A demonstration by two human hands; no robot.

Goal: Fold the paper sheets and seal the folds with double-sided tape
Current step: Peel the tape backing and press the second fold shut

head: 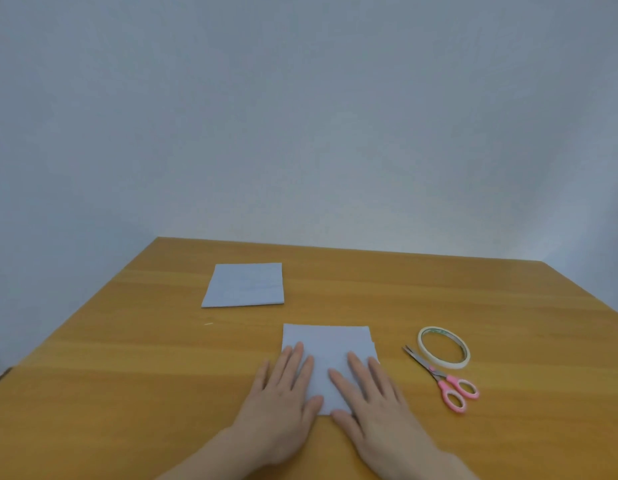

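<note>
Pressing near paper sheet (330, 362), left hand (283, 403) flat, right hand (373, 410) flat

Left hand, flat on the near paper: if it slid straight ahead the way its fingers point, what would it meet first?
Probably nothing: the left hand points past the near white paper sheet over bare wooden table, right of the far sheet.

Wooden table (162, 341) — orange-brown; plain grey-blue wall (300, 116) behind.

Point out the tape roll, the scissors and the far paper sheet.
tape roll (464, 363): head view, on its near rim.
scissors (435, 373): head view, at the blade pivot.
far paper sheet (244, 285): head view, at its middle.
</note>
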